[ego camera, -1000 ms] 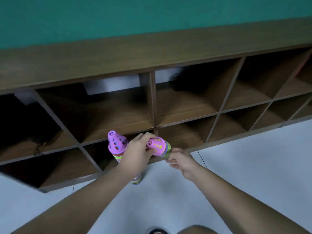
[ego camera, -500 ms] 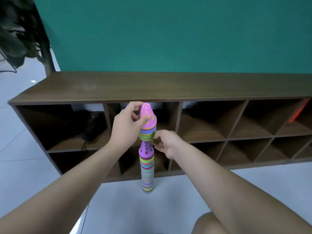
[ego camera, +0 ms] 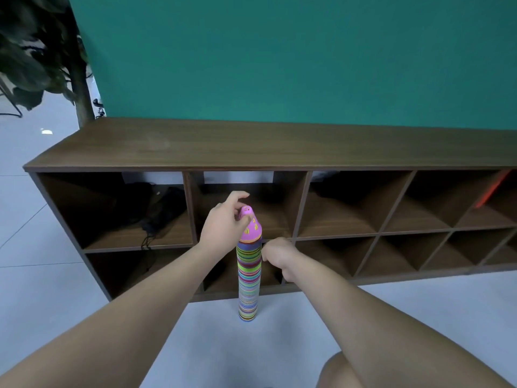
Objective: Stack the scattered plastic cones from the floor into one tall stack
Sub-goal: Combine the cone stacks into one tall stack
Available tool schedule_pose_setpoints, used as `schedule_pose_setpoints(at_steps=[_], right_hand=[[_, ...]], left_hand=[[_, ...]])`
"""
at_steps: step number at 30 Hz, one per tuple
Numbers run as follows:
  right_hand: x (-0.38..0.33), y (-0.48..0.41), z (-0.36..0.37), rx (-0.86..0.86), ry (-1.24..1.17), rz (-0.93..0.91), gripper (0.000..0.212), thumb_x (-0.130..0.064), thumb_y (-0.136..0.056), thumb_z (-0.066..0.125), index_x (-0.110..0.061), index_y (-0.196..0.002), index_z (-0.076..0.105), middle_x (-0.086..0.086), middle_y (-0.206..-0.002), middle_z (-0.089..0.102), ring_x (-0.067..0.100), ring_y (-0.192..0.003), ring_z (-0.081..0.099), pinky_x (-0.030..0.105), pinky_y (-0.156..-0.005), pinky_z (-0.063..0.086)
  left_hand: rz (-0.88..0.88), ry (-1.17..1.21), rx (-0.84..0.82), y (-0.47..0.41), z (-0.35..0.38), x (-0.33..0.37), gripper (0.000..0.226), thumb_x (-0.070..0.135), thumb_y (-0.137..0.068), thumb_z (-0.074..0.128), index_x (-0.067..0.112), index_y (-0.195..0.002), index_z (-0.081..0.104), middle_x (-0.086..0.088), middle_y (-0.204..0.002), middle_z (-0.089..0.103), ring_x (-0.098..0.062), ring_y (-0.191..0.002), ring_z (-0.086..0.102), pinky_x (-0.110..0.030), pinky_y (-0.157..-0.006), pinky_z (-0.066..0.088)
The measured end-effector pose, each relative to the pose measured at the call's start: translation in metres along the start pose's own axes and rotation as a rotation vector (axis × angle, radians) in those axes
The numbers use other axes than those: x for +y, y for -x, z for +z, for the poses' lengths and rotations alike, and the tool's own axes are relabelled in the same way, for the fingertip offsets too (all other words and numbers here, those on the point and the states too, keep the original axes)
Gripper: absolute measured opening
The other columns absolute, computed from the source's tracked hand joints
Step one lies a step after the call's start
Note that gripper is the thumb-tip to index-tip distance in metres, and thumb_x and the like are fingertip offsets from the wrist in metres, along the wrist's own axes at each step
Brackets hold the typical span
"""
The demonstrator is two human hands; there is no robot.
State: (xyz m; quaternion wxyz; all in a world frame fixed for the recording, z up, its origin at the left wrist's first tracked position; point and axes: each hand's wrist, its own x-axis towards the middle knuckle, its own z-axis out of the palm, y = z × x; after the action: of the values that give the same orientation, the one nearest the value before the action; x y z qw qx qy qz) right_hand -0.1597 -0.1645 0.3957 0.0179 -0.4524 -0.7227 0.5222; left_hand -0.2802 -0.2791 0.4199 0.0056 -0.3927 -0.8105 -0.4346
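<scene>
One tall stack of plastic cones (ego camera: 249, 278) stands upright on the white floor in front of the shelf, its rims making many coloured stripes. A pink perforated cone (ego camera: 251, 228) caps it. My left hand (ego camera: 223, 225) is at the pink tip, thumb and fingers touching it with the fingers loosening. My right hand (ego camera: 279, 254) sits just right of the stack's upper part, fingers curled, touching or almost touching the striped rims. No loose cones are in sight on the floor.
A low wooden cubby shelf (ego camera: 279, 147) runs along a teal wall right behind the stack. Dark items lie in its left compartments (ego camera: 145, 211). A potted plant (ego camera: 42, 51) stands at far left. My knee (ego camera: 344, 371) shows at the bottom edge.
The short batch of cones held above the floor stack has come down onto it, making one taller stack. My view rose from the shelf cubbies to take in the wall.
</scene>
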Motion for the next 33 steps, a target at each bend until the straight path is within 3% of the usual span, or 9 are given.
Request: schedule_pose_setpoints(at_steps=[6, 10, 12, 14, 18, 22, 26, 30, 33], right_hand=[[0.008, -0.011, -0.004, -0.080, 0.070, -0.026, 0.016, 0.000, -0.093, 0.055, -0.003, -0.104, 0.065, 0.008, -0.111, 0.059, 0.025, -0.106, 0.052, 0.031, -0.088, 0.042], [0.020, -0.027, -0.002, -0.172, 0.140, -0.040, 0.018, -0.005, -0.088, 0.056, -0.014, -0.073, 0.056, 0.002, -0.078, 0.051, 0.020, -0.073, 0.042, 0.028, -0.065, 0.038], [0.030, -0.037, 0.003, -0.208, 0.193, -0.019, 0.008, -0.009, -0.084, 0.058, -0.011, -0.078, 0.064, 0.002, -0.076, 0.051, 0.021, -0.073, 0.043, 0.026, -0.061, 0.035], [0.043, -0.052, 0.013, -0.236, 0.228, -0.001, 0.019, -0.014, -0.076, 0.059, -0.007, -0.090, 0.069, 0.006, -0.082, 0.053, 0.025, -0.080, 0.042, 0.028, -0.065, 0.034], [0.074, -0.079, 0.035, -0.254, 0.228, 0.040, 0.011, -0.010, -0.074, 0.055, -0.020, -0.076, 0.061, 0.008, -0.075, 0.050, 0.024, -0.067, 0.042, 0.028, -0.060, 0.037], [0.123, -0.100, 0.062, -0.252, 0.156, 0.087, 0.010, -0.014, -0.083, 0.053, -0.020, -0.084, 0.062, 0.010, -0.080, 0.052, 0.024, -0.071, 0.044, 0.036, -0.069, 0.037], [0.171, -0.117, 0.094, -0.276, 0.104, 0.174, 0.022, -0.025, -0.070, 0.061, -0.020, -0.090, 0.056, 0.006, -0.080, 0.051, 0.022, -0.070, 0.047, 0.030, -0.065, 0.038], [0.203, -0.142, 0.121, -0.278, 0.059, 0.268, 0.007, -0.016, -0.090, 0.067, -0.016, -0.094, 0.061, 0.006, -0.085, 0.059, 0.020, -0.070, 0.056, 0.030, -0.069, 0.046], [0.225, -0.171, 0.140, -0.260, 0.037, 0.300, 0.017, -0.025, -0.087, 0.071, -0.015, -0.097, 0.061, 0.008, -0.090, 0.058, 0.024, -0.076, 0.055, 0.032, -0.069, 0.045]], left_hand=[[0.109, -0.130, -0.062, -0.010, 0.011, 0.001, 0.033, 0.035, -0.098, 0.073, 0.033, -0.129, 0.066, 0.006, -0.117, 0.067, -0.019, -0.111, 0.064, -0.041, -0.087, 0.060], [0.073, -0.194, -0.116, -0.006, 0.006, -0.012, 0.021, 0.035, -0.099, 0.072, 0.029, -0.119, 0.067, 0.005, -0.108, 0.063, -0.018, -0.102, 0.065, -0.039, -0.076, 0.064], [0.047, -0.183, -0.111, -0.002, -0.008, -0.023, 0.023, 0.037, -0.100, 0.072, 0.029, -0.121, 0.066, 0.004, -0.110, 0.064, -0.016, -0.102, 0.065, -0.031, -0.073, 0.062], [0.011, -0.164, -0.114, 0.003, -0.026, -0.038, 0.021, 0.038, -0.101, 0.071, 0.030, -0.119, 0.066, 0.004, -0.110, 0.067, -0.016, -0.100, 0.066, -0.026, -0.070, 0.058], [-0.113, -0.168, -0.126, 0.019, -0.061, -0.073, 0.019, 0.044, -0.103, 0.066, 0.034, -0.118, 0.062, 0.003, -0.107, 0.070, -0.018, -0.098, 0.068, -0.035, -0.071, 0.061], [-0.221, -0.178, -0.072, 0.040, -0.091, -0.108, 0.018, 0.044, -0.101, 0.067, 0.035, -0.114, 0.058, 0.005, -0.104, 0.072, -0.019, -0.095, 0.066, -0.035, -0.075, 0.053], [-0.310, -0.142, -0.013, 0.063, -0.112, -0.141, 0.027, 0.044, -0.097, 0.074, 0.035, -0.118, 0.059, 0.013, -0.109, 0.073, -0.014, -0.101, 0.068, -0.037, -0.085, 0.057], [-0.378, -0.090, 0.073, 0.080, -0.122, -0.174, 0.033, 0.045, -0.095, 0.078, 0.034, -0.120, 0.059, 0.013, -0.115, 0.071, -0.011, -0.103, 0.068, -0.037, -0.082, 0.058], [-0.424, -0.012, 0.113, 0.088, -0.126, -0.198, 0.040, 0.046, -0.093, 0.080, 0.035, -0.125, 0.058, 0.013, -0.120, 0.072, -0.008, -0.107, 0.068, -0.041, -0.090, 0.058]])
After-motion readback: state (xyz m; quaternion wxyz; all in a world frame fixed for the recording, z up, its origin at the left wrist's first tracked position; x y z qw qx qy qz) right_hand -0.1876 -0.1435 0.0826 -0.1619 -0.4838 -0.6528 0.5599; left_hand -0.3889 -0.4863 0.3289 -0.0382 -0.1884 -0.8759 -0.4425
